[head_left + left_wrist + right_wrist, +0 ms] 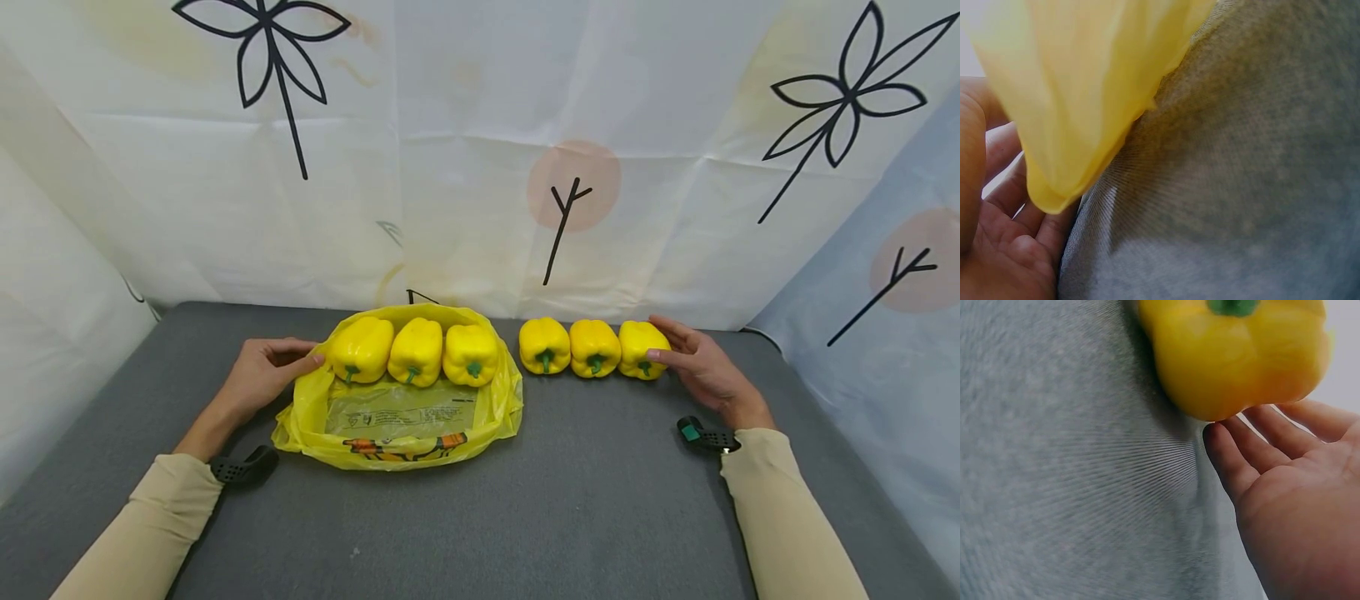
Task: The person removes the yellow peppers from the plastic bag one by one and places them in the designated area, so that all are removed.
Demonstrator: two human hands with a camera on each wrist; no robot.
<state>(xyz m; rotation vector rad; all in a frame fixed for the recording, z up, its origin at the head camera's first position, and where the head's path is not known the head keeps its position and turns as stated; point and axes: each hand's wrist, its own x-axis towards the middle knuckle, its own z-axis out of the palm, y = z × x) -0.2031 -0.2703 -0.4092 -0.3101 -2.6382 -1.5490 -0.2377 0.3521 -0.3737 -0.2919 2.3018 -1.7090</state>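
Three yellow bell peppers with green stems lie side by side in an open yellow plastic bag [495, 433], along its far side. My left hand [262, 375] pinches the bag's left rim by the leftmost pepper [365, 346], thumb in front and fingers behind. In the left wrist view a fold of the bag [1079, 125] hangs before the palm. Right of the bag, another row of three yellow peppers stands on the table. My right hand [701, 367] holds the rightmost pepper [642, 346] at its right side, thumb in front, fingers behind; fingertips reach under it in the right wrist view.
A dark grey cloth covers the table [480, 533]. Beside the held pepper stand a middle pepper [595, 348] and a left one [544, 345]. White printed fabric [465, 167] hangs close behind the peppers. Black bands [246, 467] are on both wrists.
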